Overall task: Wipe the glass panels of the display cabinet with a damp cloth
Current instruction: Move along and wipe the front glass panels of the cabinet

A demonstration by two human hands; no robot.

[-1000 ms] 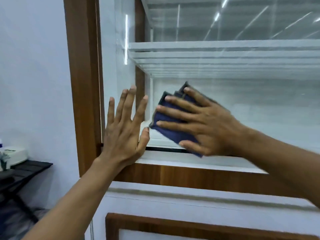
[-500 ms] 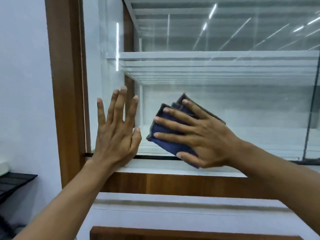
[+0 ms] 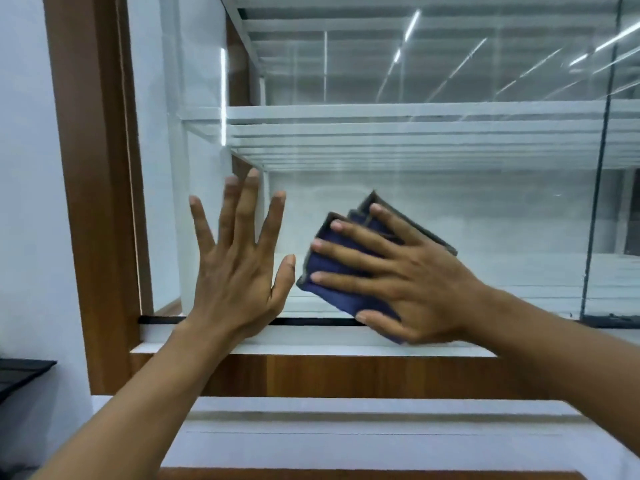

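At the far left, a dark slatted rack [image 3: 20,374] projects from the white wall. Beside it stands the wooden upright of the cabinet frame [image 3: 93,188], which borders the glass panel [image 3: 450,220].

Your left hand [image 3: 235,271] lies flat against the lower left area of the glass panel, fingers spread wide and pointing upward, empty. Its heel sits at the black bottom seal [image 3: 162,320] of the panel, just above the white sill [image 3: 311,348].

Just to the right, your right hand [image 3: 405,282] presses a folded dark blue cloth [image 3: 325,271] flat against the same panel. The fingers are spread across the cloth and point up and to the left; the thumb rests low, near the bottom seal. The cloth's lower corner appears to overlap the sill, though blur makes this uncertain. The two hands are close together but apart.

Behind the glass, white shelves [image 3: 415,133] run horizontally. At the far right, a dark vertical joint [image 3: 595,202] divides this panel from the adjacent one.
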